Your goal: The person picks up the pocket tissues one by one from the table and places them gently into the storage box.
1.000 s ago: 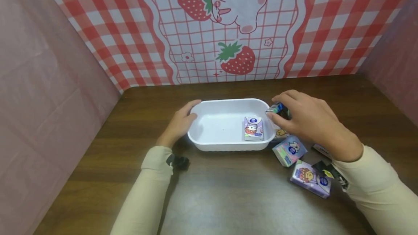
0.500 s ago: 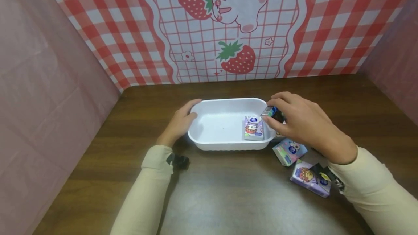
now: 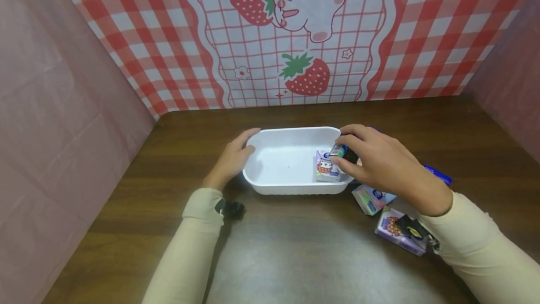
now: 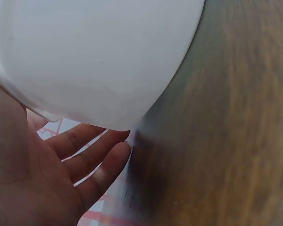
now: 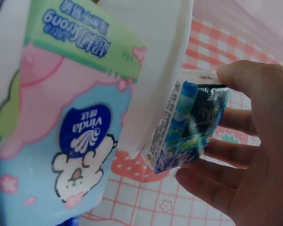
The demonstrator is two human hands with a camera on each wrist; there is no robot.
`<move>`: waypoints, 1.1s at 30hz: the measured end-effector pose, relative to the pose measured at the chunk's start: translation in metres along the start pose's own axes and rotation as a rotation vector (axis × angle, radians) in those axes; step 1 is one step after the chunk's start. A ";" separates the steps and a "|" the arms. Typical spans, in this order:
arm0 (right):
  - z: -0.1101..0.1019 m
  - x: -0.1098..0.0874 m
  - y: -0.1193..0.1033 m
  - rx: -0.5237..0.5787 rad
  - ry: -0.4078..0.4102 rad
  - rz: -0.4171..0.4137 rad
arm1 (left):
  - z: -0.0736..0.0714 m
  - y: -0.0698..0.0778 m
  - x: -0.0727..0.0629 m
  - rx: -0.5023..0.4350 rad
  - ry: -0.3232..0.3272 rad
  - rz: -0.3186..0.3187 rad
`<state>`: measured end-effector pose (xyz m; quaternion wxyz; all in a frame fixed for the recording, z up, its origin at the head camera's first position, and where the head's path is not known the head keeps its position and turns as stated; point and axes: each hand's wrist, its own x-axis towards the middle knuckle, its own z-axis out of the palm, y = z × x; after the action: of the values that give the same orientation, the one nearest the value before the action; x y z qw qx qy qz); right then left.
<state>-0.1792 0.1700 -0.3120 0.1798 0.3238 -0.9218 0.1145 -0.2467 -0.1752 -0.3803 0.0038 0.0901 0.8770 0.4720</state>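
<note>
A white plastic tub [image 3: 291, 186] stands mid-table. My left hand [image 3: 229, 162] grips its left end, thumb over the rim and fingers against the outer wall in the left wrist view. My right hand [image 3: 386, 163] pinches a small dark blue-green tissue pack [image 5: 193, 125] between thumb and fingers, at the tub's right end. Just below it, a purple-and-white tissue pack [image 3: 324, 169] lies inside the tub, partly covered from sight by the held pack and thumb.
Right of the tub lie a blue-pink tissue pack [image 3: 369, 200], a purple pack [image 3: 398, 233] and a bright blue-edged item [image 3: 438, 174], partly hidden by my right arm. A red-checked strawberry cloth [image 3: 308, 74] hangs behind the table.
My right hand has moved left with the dark tissue pack, from beside the tub to over its right end. The blue-edged item came into view. My left hand has stayed put.
</note>
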 end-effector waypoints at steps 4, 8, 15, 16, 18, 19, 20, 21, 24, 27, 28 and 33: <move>0.001 0.000 -0.001 0.003 0.003 -0.010 | 0.000 0.000 0.000 -0.003 -0.007 -0.009; 0.003 0.000 -0.001 0.009 0.000 -0.020 | 0.000 0.001 0.000 0.000 -0.006 -0.012; 0.006 0.001 -0.003 0.028 0.005 -0.049 | 0.001 0.001 0.000 -0.001 -0.002 -0.002; 0.006 0.001 -0.003 0.031 0.009 -0.057 | 0.001 0.001 0.000 -0.002 -0.001 -0.002; 0.008 0.001 -0.003 0.033 0.020 -0.075 | 0.001 0.001 0.000 0.000 0.003 0.005; 0.008 0.001 -0.003 0.033 0.026 -0.086 | 0.002 0.001 0.000 0.002 0.006 0.008; 0.009 0.001 -0.003 0.031 0.033 -0.092 | 0.002 0.001 0.000 0.003 0.008 0.011; 0.009 0.001 -0.003 0.030 0.038 -0.098 | 0.003 0.001 0.000 0.004 0.009 0.015; 0.010 0.001 -0.004 0.034 0.037 -0.106 | 0.004 0.000 0.000 0.006 0.012 0.022; 0.011 0.002 -0.004 0.053 0.013 -0.103 | 0.005 0.000 0.001 0.000 0.014 0.018; 0.011 0.002 -0.005 0.062 0.003 -0.102 | 0.005 0.000 0.001 -0.001 0.014 0.017; 0.014 0.002 -0.007 0.081 -0.022 -0.093 | 0.004 -0.001 0.001 0.000 0.011 0.016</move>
<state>-0.1795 0.1590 -0.3233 0.1615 0.3746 -0.9023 0.1394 -0.2477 -0.1722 -0.3835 -0.0051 0.0947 0.8762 0.4726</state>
